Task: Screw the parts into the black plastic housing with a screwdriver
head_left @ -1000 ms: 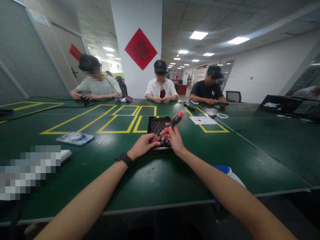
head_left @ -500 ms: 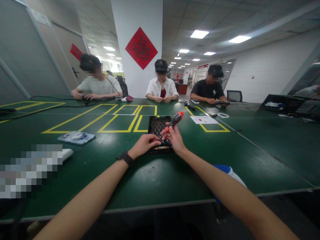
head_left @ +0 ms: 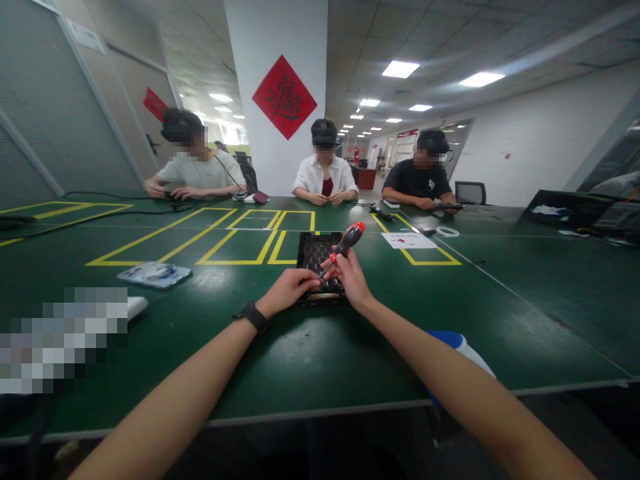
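My right hand (head_left: pixel 354 279) grips a screwdriver (head_left: pixel 351 237) with a black and red handle, its fingers closed around the lower part near the red collar. The handle leans up and to the right, and the thin shaft slants down to the left. At the lower end of the shaft, the fingertips of my left hand (head_left: pixel 285 291) are pinched together. What they hold there is too small to make out. Beneath both hands lies an open black case (head_left: pixel 301 250) with small compartments inside; the hands and screwdriver hide part of it.
Left of the case is a phone in a patterned cover (head_left: pixel 155 274). A blue and white object (head_left: pixel 453 340) sits partly behind my right forearm. Farther off are a paper sheet (head_left: pixel 409 241), a tape roll (head_left: pixel 447 232) and yellow taped outlines. Three people sit across the green table (head_left: pixel 270 380).
The screwdriver handle has turned slightly, leaning a little differently in my right hand. Both hands stay nearly in place, and the whole view has shifted slightly.
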Available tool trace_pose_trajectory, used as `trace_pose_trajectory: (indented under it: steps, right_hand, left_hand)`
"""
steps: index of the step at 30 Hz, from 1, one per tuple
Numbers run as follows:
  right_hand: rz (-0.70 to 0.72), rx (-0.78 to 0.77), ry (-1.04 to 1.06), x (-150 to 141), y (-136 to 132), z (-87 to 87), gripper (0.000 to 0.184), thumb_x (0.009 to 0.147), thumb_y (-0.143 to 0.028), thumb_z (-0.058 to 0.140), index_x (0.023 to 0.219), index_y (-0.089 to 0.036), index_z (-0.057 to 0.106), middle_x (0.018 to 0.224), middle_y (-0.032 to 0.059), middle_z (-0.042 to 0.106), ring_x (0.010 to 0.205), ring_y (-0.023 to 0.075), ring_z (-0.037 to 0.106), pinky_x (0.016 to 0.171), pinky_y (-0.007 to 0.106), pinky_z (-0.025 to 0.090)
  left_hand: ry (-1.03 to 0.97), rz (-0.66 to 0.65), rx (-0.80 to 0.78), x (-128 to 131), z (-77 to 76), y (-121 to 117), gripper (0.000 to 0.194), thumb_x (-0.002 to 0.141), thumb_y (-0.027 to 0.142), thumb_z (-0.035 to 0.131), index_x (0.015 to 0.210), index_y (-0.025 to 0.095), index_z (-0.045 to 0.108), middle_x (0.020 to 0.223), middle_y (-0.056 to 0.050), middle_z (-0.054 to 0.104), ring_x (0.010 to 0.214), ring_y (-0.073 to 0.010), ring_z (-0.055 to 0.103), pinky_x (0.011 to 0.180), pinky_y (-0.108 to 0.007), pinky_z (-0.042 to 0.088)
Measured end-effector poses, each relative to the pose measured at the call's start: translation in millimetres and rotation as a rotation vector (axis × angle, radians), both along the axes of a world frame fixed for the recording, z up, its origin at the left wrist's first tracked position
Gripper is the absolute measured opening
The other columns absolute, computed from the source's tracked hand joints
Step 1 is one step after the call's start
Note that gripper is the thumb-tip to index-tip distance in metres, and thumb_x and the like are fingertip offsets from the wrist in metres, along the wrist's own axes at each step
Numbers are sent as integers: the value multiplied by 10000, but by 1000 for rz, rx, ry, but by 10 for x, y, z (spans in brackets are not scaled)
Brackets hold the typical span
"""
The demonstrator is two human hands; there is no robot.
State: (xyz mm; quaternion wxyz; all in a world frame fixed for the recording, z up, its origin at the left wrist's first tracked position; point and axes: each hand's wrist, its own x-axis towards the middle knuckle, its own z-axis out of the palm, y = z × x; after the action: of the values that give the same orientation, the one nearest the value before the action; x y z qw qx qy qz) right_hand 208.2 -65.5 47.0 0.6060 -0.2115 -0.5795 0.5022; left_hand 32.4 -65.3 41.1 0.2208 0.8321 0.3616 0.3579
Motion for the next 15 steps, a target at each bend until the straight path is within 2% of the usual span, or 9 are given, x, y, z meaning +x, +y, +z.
trace_pose_trajectory:
  steps: [5,9,15]
  right_hand:
    - [-32,-3,11,-2,1,0,298,842,-414,473,1075,-232,433,758,-21,615,543,87,570,586,253,474]
    - [-44,0,14,-5,1,-2,307,841,-420,475,1080,-232,434,751,-23,613,539,85,565,586,252,474]
    - [-5,-18,3,-2,0,11,311,847,-433,459,1070,-217,443,746,-14,617,532,87,568,574,249,470]
  left_hand:
    - [-65,24,-40,30,-20,-20,317,773,427,575,877,135,644,732,-23,631,620,-116,516,600,-226,403]
    - [-117,60,-75,40,-52,-10,343,693,455,653,764,124,597,637,8,568,553,-90,463,532,-203,372]
    - [-90,26,-86,9,-41,-4,339,762,441,580,812,111,642,681,-23,614,603,-111,502,578,-220,390]
